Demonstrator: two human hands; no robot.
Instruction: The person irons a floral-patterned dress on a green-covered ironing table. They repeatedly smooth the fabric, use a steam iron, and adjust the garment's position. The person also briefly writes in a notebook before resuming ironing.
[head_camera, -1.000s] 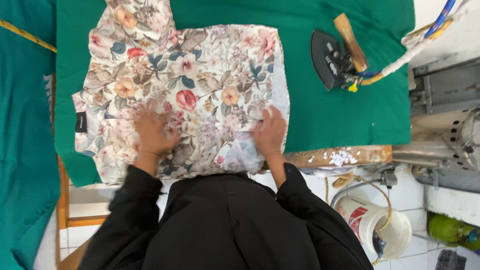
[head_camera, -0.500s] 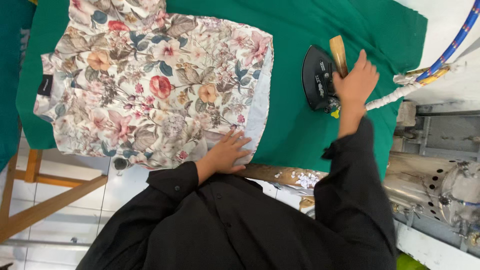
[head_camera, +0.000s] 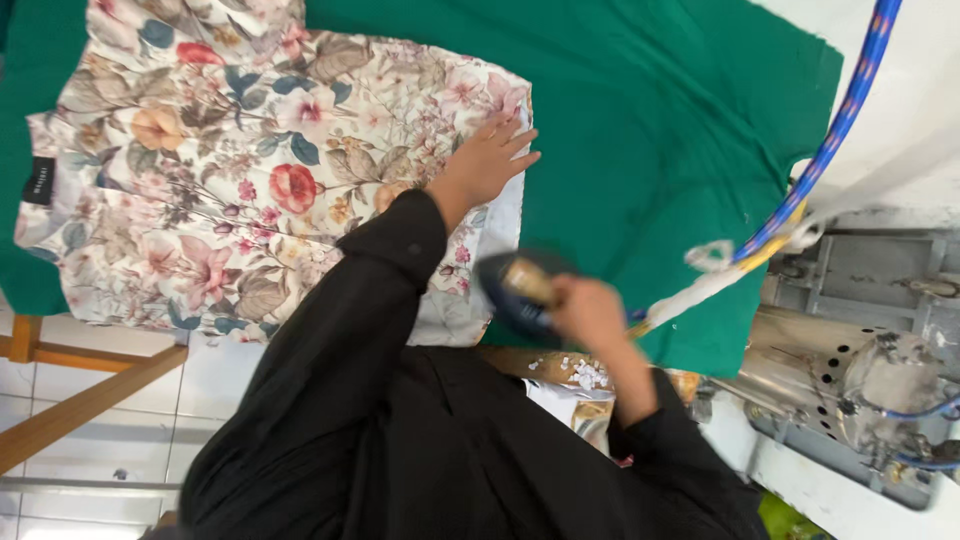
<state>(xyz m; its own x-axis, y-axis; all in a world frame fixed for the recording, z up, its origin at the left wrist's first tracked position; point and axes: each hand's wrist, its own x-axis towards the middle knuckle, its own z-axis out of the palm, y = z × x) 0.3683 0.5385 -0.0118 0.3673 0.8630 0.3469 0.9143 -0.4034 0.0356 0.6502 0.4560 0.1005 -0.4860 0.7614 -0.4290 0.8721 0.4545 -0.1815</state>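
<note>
Since half a second ago the iron (head_camera: 520, 292) has left its spot at the far right of the board and come to the near edge beside the garment; the left hand (head_camera: 487, 162) has slid up to the garment's right edge.

Iron: dark, blurred by motion, wooden handle running roughly left to right; its tip cannot be made out. Right hand (head_camera: 590, 312) is closed round the handle.

Left hand: flat, fingers spread, pressing the floral garment (head_camera: 230, 170).

Garment: spread on the green board cover (head_camera: 660, 150), long axis left to right, top cut off by the frame, near part hidden under the black sleeve (head_camera: 350, 330).

Blue cord (head_camera: 835, 130): runs off top right.
</note>
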